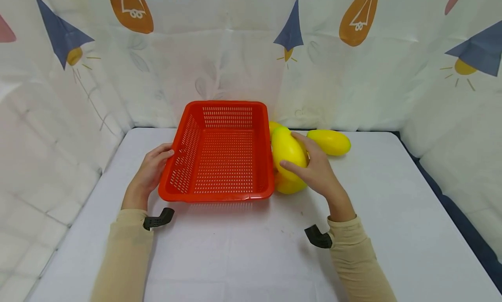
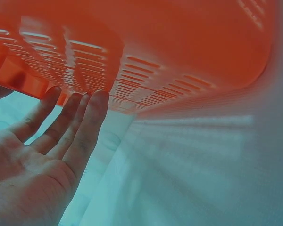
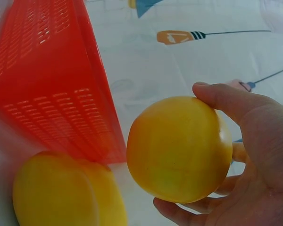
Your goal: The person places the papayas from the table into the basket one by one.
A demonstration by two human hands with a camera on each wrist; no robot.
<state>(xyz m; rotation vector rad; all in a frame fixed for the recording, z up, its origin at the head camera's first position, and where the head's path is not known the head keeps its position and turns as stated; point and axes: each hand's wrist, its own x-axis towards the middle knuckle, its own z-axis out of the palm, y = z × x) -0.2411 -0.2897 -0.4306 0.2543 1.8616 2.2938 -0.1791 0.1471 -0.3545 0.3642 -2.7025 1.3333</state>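
A red slotted plastic basket (image 1: 224, 162) is tilted at mid table, its near part raised off the surface and its inside bare. My left hand (image 1: 150, 173) holds it by its left side, thumb at the rim. In the left wrist view its fingers (image 2: 87, 122) reach along the slotted outer wall (image 2: 132, 77). Beside the basket's right wall, my right hand (image 1: 315, 169) grips a yellow mango (image 1: 287, 147) between thumb and fingers. That mango (image 3: 179, 148) is seen end-on in the right wrist view, above other yellow mangoes (image 3: 56, 193).
Another mango (image 1: 290, 185) lies below the held one, and part of one (image 1: 274, 126) shows behind. To the right rests a further mango (image 1: 329, 142). The white table (image 1: 243, 258) ends at a patterned curtain (image 1: 243, 66) at the back.
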